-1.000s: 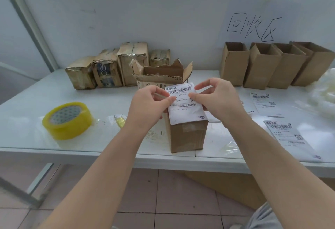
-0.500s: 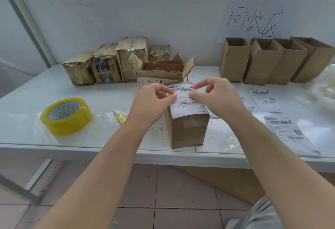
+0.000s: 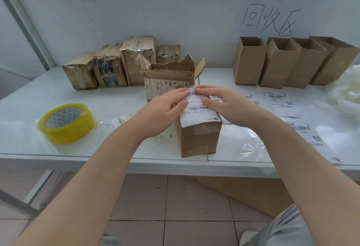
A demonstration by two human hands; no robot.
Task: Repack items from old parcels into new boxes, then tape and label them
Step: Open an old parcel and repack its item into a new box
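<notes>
Sealed new box standing upright at the table's near edge. A shipping label lies on its top, long axis running from the person towards the wall, near end lapping over the front face. Barcodes show; the print is too small to read. Left hand and right hand, fingers straight, press the label's two sides flat. Behind the box: a torn-open old parcel. Left: a yellow tape roll. Right: loose labels. Beyond, a wall sheet reads "回收区".

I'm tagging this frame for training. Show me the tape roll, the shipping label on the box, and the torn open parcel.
tape roll [image 3: 68,136]: head view, yellow outer wall.
shipping label [image 3: 198,118]: head view, blank lower part.
torn open parcel [image 3: 167,75]: head view, folded front flap.
</notes>
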